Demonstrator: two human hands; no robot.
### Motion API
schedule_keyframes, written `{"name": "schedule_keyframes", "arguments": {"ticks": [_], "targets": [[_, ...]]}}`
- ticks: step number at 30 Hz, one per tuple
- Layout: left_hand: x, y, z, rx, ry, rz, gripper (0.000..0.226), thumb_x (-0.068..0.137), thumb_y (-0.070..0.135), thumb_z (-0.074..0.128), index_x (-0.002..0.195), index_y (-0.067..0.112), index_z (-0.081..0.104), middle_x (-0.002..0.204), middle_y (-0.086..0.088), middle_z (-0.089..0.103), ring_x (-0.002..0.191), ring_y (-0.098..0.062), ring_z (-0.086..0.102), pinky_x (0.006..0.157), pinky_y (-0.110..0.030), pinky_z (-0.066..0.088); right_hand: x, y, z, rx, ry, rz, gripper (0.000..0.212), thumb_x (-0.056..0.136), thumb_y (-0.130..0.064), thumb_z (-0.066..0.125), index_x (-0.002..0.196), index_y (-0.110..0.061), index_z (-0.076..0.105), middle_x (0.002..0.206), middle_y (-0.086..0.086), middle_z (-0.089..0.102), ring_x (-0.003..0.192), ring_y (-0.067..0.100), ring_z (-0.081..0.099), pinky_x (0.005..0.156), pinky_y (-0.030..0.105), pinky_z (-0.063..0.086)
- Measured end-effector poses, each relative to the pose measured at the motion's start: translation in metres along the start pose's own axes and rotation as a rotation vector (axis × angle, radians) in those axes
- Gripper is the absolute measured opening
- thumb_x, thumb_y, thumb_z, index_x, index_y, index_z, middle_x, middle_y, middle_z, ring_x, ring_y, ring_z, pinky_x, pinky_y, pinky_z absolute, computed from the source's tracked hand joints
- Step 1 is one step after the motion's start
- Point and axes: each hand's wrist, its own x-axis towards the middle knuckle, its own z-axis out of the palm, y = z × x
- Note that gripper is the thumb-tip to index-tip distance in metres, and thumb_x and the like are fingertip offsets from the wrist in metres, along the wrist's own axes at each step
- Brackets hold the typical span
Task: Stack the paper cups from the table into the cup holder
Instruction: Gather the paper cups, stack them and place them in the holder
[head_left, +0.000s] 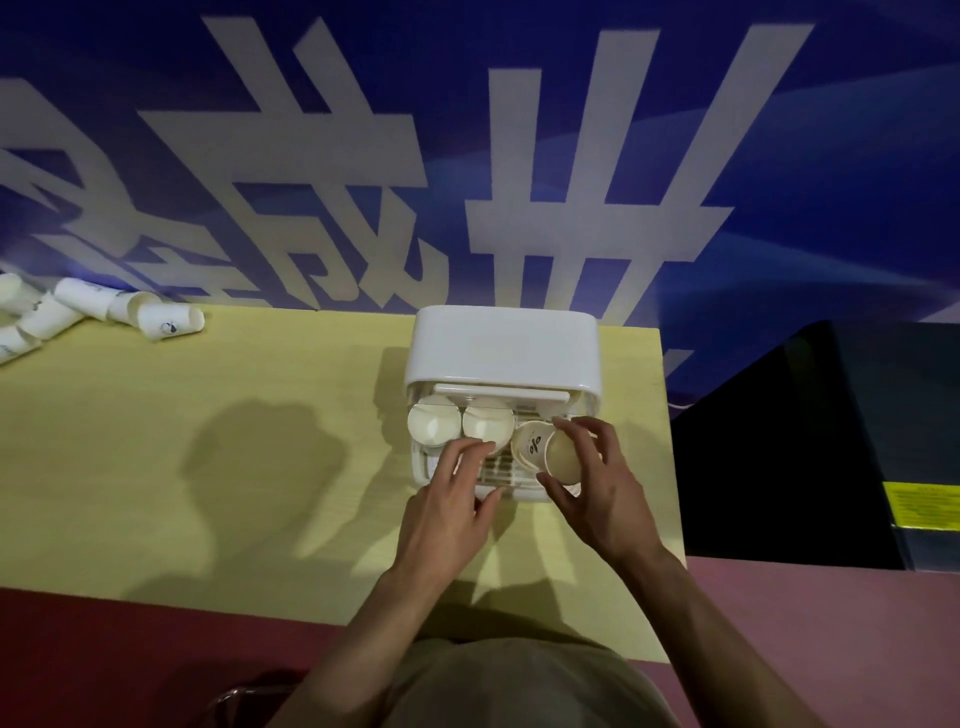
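A white cup holder (501, 348) with a raised lid stands at the table's far right, its wire tray pulled toward me. Two upturned paper cups (434, 423) sit side by side in the tray's back left. My right hand (592, 483) grips an upturned paper cup (563, 454) over the tray's right side, against another cup with a dark logo (530, 441). My left hand (454, 493) rests on the tray's front edge, fingers spread, touching the wire rack. Several loose paper cups (169, 322) lie on their sides at the table's far left.
The yellow table (208, 467) ends just right of the holder. A dark cabinet (831, 441) stands to the right. A blue wall banner with large white characters rises behind the table. A chair frame shows at the bottom edge.
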Motion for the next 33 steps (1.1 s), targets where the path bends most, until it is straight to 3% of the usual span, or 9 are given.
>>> {"name": "schedule_keyframes", "arguments": {"ticks": [10,14,20,26,33], "targets": [[-0.019,-0.018,-0.017,0.032,-0.028,-0.044,0.049,0.095,0.049,0.061,0.139,0.034,0.046,0.145,0.024,0.031,0.070,-0.002,0.065,0.059,-0.033,0.056,0.021,0.003,0.035,-0.142,-0.069,0.020,0.065,0.090,-0.036,0.079,0.145,-0.021,0.049,0.146,0.002,0.048,0.122,0.027,0.059,0.068,0.043,0.061],[-0.024,-0.025,-0.019,0.028,-0.035,-0.055,0.047,0.095,0.045,0.064,0.137,0.032,0.049,0.145,0.025,0.030,0.070,-0.002,0.065,0.059,-0.036,0.057,0.037,0.010,0.048,-0.172,-0.157,0.059,0.068,0.086,-0.033,0.083,0.145,-0.016,0.052,0.146,0.008,0.052,0.125,0.032,0.058,0.075,0.045,0.058],[-0.028,-0.030,-0.022,0.029,-0.045,-0.066,0.047,0.095,0.046,0.064,0.138,0.032,0.048,0.146,0.025,0.029,0.072,-0.002,0.065,0.059,-0.032,0.056,0.046,0.017,0.058,-0.215,-0.245,0.099,0.077,0.087,-0.043,0.080,0.151,-0.020,0.045,0.152,0.004,0.047,0.133,0.028,0.054,0.086,0.045,0.058],[-0.030,-0.038,-0.029,0.009,-0.052,-0.093,0.050,0.095,0.045,0.065,0.140,0.033,0.047,0.145,0.025,0.030,0.073,-0.002,0.065,0.061,-0.034,0.057,0.028,0.007,0.042,-0.170,-0.128,0.045,0.069,0.085,-0.040,0.083,0.143,-0.016,0.054,0.146,0.007,0.053,0.126,0.032,0.058,0.082,0.046,0.060],[-0.038,-0.082,-0.066,-0.079,0.047,-0.223,0.052,0.093,0.043,0.070,0.140,0.035,0.048,0.142,0.024,0.036,0.076,0.004,0.064,0.065,-0.028,0.057,-0.003,-0.060,0.038,-0.056,-0.077,-0.087,0.052,0.093,-0.048,0.073,0.134,-0.020,0.061,0.141,-0.002,0.059,0.129,0.020,0.056,0.096,0.036,0.055]]}}
